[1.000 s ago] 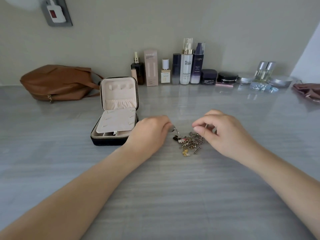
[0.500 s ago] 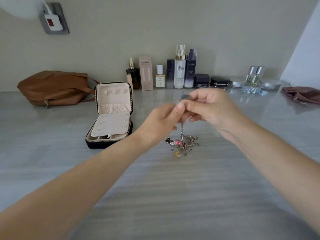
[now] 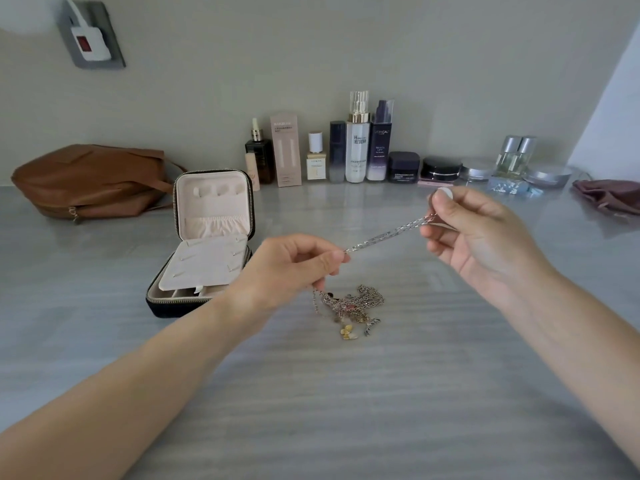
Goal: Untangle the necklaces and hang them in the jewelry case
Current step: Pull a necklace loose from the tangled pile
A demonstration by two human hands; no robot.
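Silver chain (image 3: pixel 388 233) stretching taut between left hand (image 3: pixel 294 268) and right hand (image 3: pixel 474 230), both fingers pinching it; tangle (image 3: pixel 349 304) lying below left hand.

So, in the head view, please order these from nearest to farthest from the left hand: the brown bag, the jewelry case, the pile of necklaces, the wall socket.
From the left hand:
1. Pile of necklaces, just below the hand on the table.
2. Jewelry case, open, to its left.
3. Brown bag, farther left, by the wall.
4. Wall socket, high on the wall, upper left.
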